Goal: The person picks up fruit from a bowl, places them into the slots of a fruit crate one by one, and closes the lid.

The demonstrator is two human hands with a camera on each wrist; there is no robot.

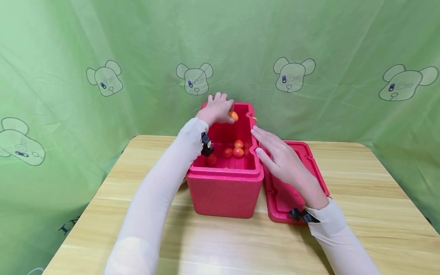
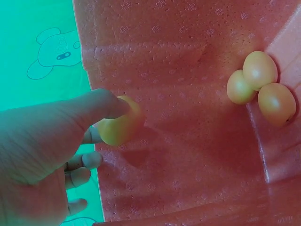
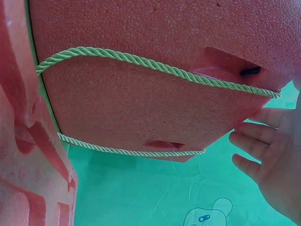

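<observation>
My left hand (image 1: 216, 110) pinches an egg (image 2: 123, 122) between thumb and fingers, over the far end of a red foam box (image 1: 225, 196). In the left wrist view the egg hangs close to the box's inner wall, with the other fingers spread apart. Three eggs (image 2: 276, 104) lie clustered in the bottom, and another egg (image 1: 211, 159) shows near the left inner wall in the head view. My right hand (image 1: 285, 162) has its fingers nearly straight, fingertips at the box's right rim.
Right of the box, the red lid (image 1: 317, 173) lies on the wooden table (image 1: 220, 244), partly under the right forearm. Twisted cords (image 3: 127, 57) run along the box's outer side. A green printed curtain (image 1: 237, 34) hangs close behind the table.
</observation>
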